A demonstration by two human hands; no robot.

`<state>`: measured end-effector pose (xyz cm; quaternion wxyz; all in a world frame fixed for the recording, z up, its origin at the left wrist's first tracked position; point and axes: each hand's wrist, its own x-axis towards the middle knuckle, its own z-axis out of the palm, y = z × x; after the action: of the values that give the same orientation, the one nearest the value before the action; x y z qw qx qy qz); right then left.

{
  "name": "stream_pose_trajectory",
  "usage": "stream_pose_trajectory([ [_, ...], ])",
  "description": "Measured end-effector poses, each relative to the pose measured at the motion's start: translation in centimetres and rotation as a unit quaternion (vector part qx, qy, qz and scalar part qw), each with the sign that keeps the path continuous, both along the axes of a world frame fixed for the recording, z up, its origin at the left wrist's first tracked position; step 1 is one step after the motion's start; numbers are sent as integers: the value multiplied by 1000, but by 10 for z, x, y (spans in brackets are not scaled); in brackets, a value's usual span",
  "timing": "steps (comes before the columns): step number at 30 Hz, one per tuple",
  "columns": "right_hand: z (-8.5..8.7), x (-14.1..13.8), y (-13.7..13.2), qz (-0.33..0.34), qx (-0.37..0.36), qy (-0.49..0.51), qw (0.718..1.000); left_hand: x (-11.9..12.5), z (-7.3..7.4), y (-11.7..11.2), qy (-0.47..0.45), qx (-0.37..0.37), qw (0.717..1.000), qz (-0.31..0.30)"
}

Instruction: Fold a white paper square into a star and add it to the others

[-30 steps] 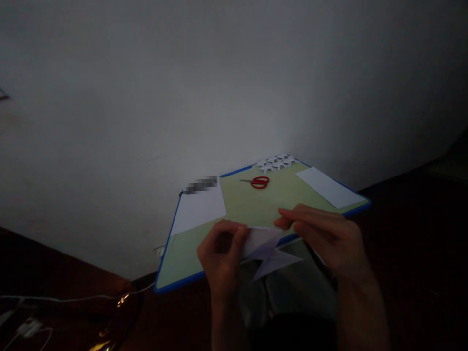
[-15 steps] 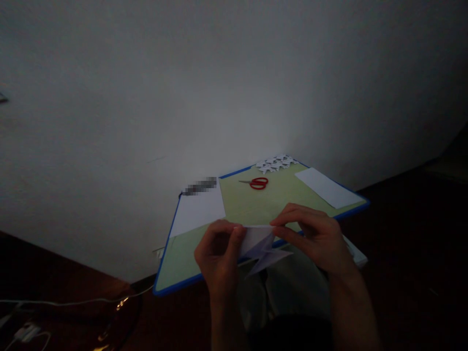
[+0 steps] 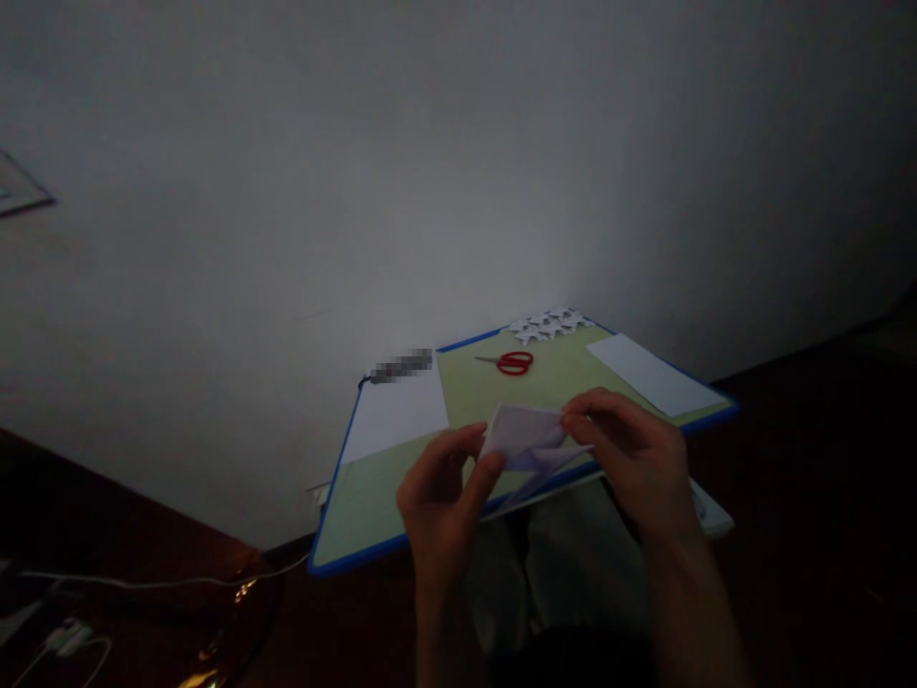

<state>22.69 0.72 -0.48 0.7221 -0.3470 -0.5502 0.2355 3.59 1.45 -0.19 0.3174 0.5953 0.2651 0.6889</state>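
A piece of folded white paper (image 3: 526, 433) is held between both hands above the table's near edge, with pointed flaps sticking out below and to the right. My left hand (image 3: 442, 497) pinches its left side, thumb in front. At its upper right corner, the fingertips of my right hand (image 3: 634, 449) are closed on it. Beyond the hands, red-handled scissors (image 3: 514, 362) lie on the green tabletop (image 3: 487, 387), blades to the left. Several small folded paper pieces (image 3: 550, 325) are grouped at the far corner.
White paper sheets lie at the left (image 3: 394, 416) and the right (image 3: 655, 375) of the blue-edged table. A blurred-out dark object (image 3: 401, 365) rests on the left sheet. Behind stands a pale wall (image 3: 444, 191). A white cable (image 3: 179, 581) runs at lower left.
The folded paper has been raised and tilted, so its left part shows more. My left fingers have spread slightly along its side. The view has shifted a little.
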Motion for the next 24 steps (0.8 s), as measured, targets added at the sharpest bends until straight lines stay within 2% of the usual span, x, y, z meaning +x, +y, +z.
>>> stream_pose_trajectory([
  [2,-2,2,0,18,1,-2,1000,0,-1,0,-5,6,1000,20],
  [5,-8,8,1,79,30,-16,996,2,-1,0,-25,6,998,62],
  [7,-14,12,2,128,55,-37,990,3,-1,0,-42,-9,995,88],
  [9,-20,14,2,145,59,-67,985,5,-1,0,-47,-30,994,99],
  [13,-24,8,0,87,18,-107,990,6,2,-2,-19,-52,995,83],
  [17,-19,2,0,49,11,-122,991,3,6,-6,46,-40,997,44],
  [21,-10,1,0,54,33,-115,991,0,8,-7,73,-5,997,14],
  [24,-5,-2,0,70,23,-84,994,-1,7,-7,82,8,997,14],
])
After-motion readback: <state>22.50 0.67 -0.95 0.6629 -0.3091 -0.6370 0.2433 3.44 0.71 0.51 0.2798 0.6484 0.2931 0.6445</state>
